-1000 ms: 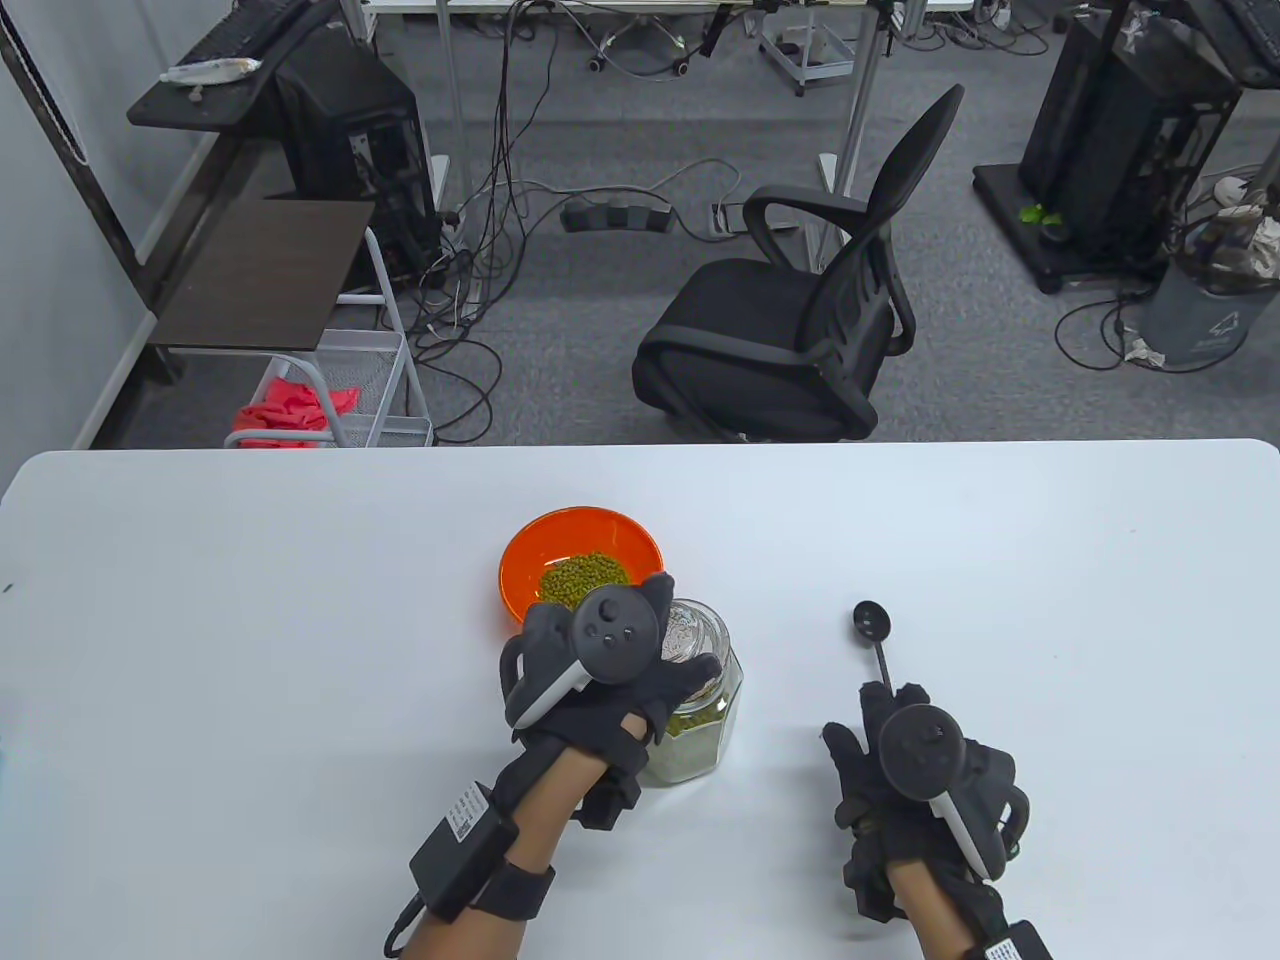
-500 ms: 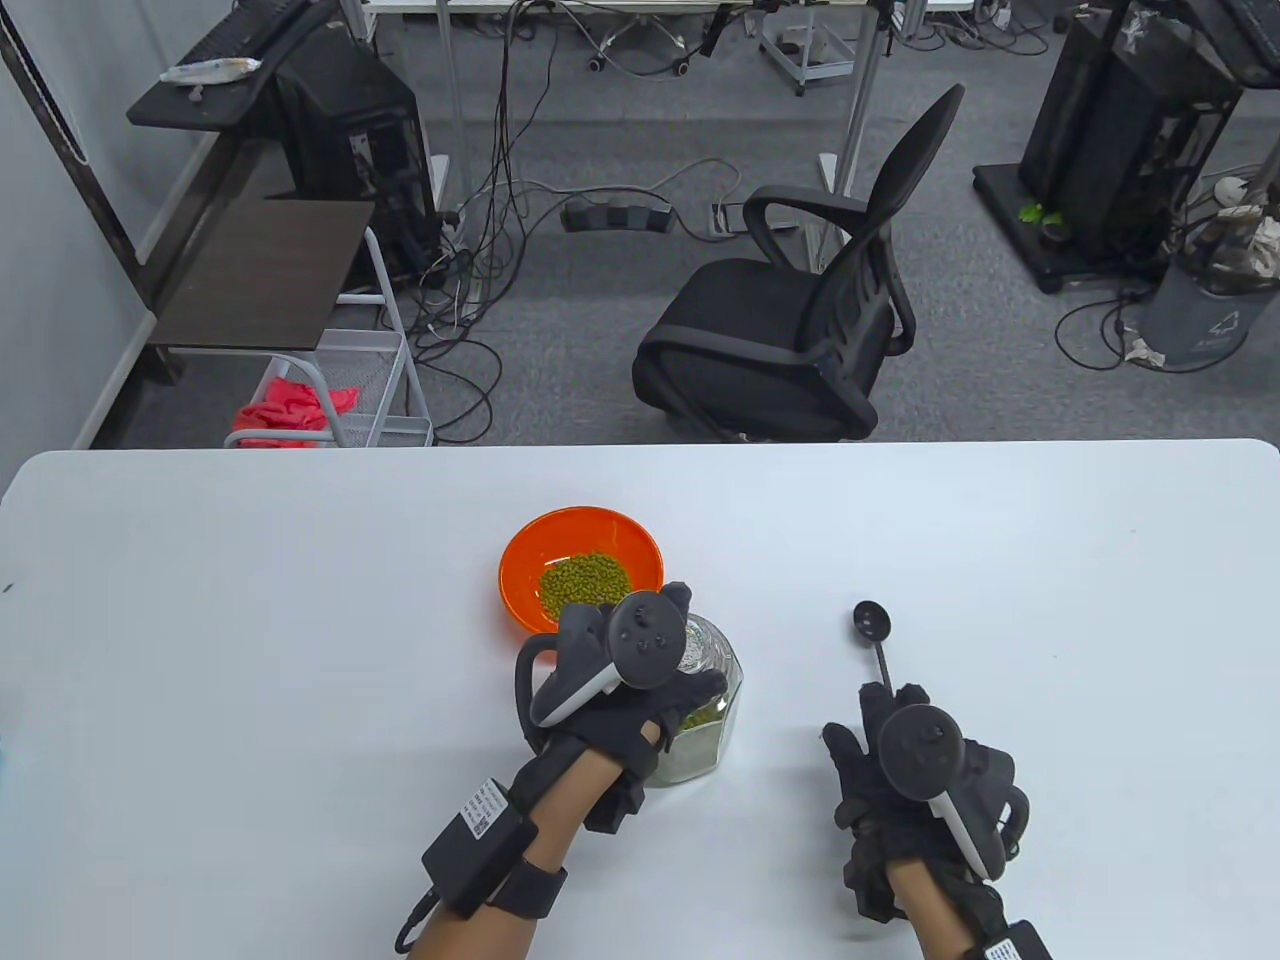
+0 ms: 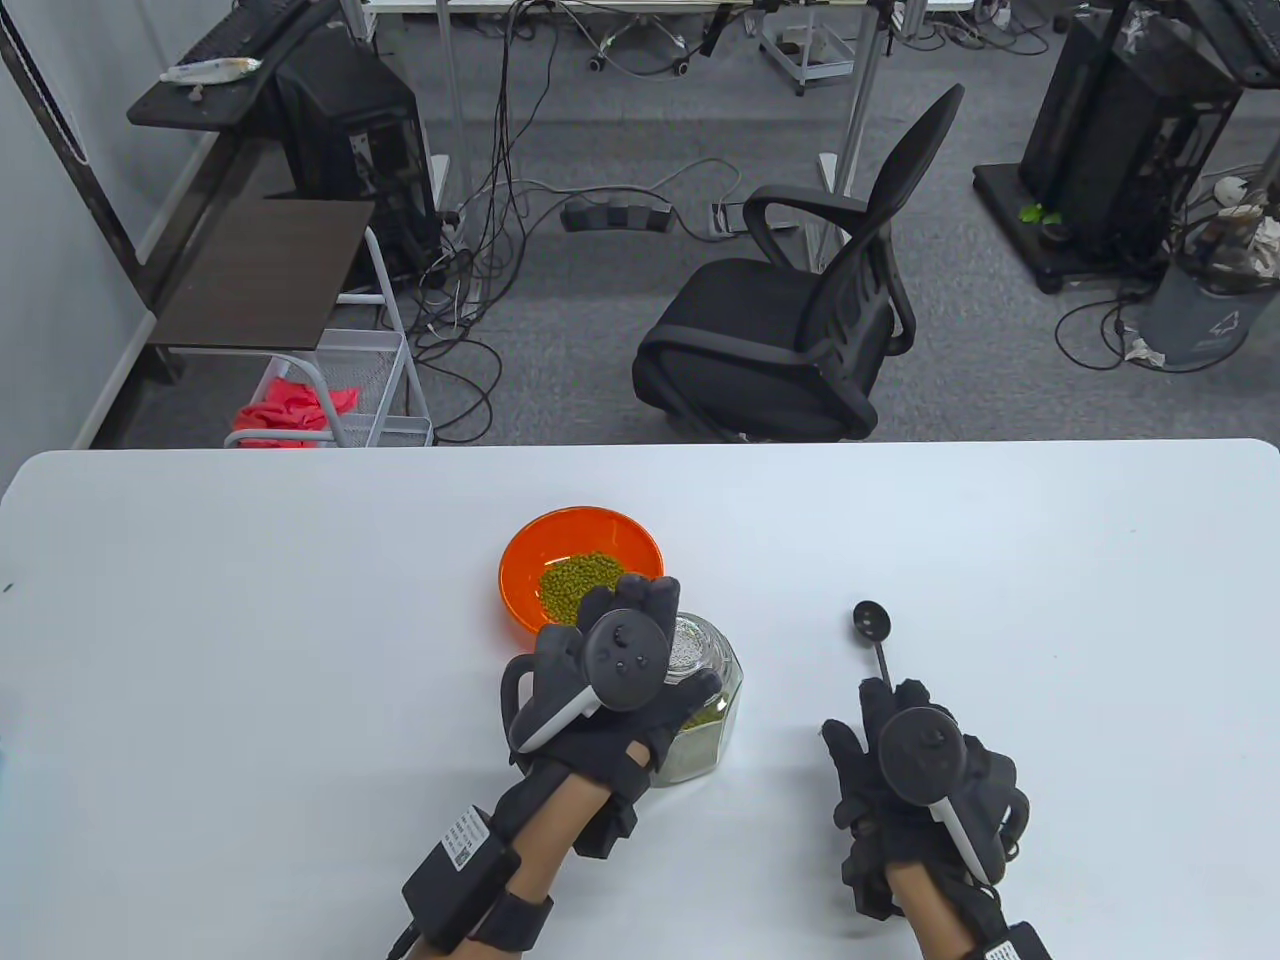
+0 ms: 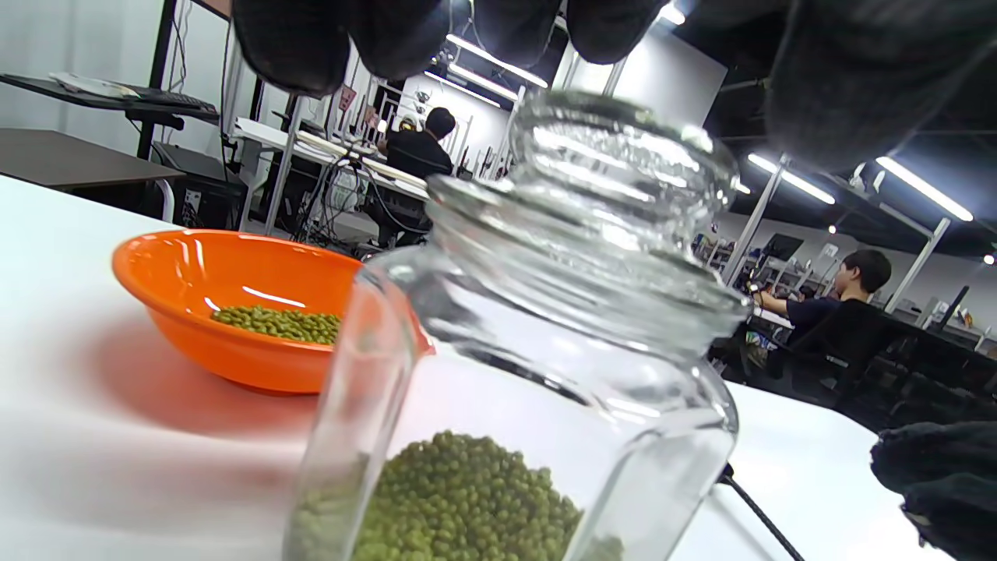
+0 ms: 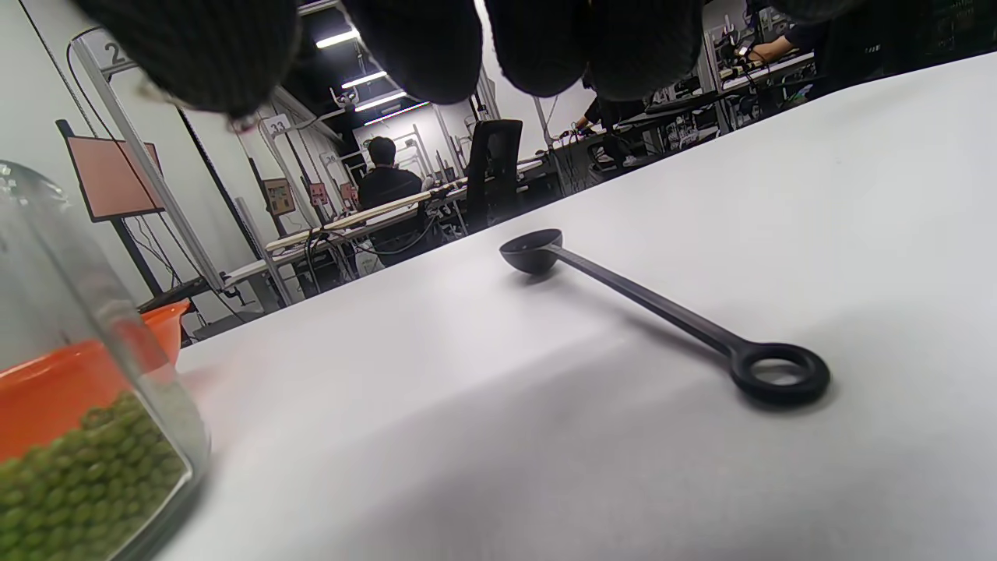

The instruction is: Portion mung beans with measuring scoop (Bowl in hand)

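White counter (image 3: 300, 620) in a lab room, office chair (image 3: 790, 330) behind. Left hand (image 3: 610, 680) sits over the lidded clear glass jar of green mung beans (image 3: 705, 715); in the left wrist view the fingers hover above the glass lid (image 4: 623, 148), so grip cannot be confirmed. Right hand (image 3: 915, 770) rests idle, holding nothing. Black long-handled measuring scoop (image 3: 878, 640) lies flat just ahead of it, long axis near-far, cup (image 5: 532, 249) away, ring end (image 5: 779, 374) toward the person. Orange plastic bowl (image 3: 530, 550) holds some beans, standing on the counter just beyond the jar. Judged step: jar closing or opening. Next move likely calls for pinching the thin handle.
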A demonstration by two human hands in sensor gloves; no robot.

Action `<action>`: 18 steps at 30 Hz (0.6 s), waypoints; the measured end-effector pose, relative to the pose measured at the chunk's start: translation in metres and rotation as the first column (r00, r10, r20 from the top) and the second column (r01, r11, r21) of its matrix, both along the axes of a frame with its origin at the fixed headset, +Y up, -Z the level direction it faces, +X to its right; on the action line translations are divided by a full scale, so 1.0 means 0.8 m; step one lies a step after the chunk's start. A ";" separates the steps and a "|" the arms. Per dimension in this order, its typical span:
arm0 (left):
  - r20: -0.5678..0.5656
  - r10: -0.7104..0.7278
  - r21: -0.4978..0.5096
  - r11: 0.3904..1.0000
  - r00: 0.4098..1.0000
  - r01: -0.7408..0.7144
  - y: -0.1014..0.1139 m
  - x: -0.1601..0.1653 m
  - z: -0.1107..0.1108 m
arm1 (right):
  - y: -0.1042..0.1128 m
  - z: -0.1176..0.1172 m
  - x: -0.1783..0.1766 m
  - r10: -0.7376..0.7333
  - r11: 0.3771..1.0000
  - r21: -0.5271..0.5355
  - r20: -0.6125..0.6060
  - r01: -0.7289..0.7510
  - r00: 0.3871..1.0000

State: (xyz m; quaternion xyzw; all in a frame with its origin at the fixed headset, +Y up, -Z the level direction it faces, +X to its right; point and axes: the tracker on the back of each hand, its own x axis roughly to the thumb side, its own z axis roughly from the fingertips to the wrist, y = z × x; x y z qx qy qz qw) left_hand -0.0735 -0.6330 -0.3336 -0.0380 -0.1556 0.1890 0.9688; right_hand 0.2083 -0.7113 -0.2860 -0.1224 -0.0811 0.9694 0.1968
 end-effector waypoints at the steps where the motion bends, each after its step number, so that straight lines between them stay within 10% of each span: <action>1: -0.005 0.008 0.008 1.000 1.000 -0.008 0.001 -0.006 0.003 | 0.001 0.000 0.000 0.002 1.000 0.008 -0.002 -0.002 1.000; 18: -0.138 0.067 0.032 0.997 0.988 -0.064 -0.029 -0.096 0.035 | 0.007 0.006 -0.005 0.030 0.994 0.103 -0.011 -0.028 0.999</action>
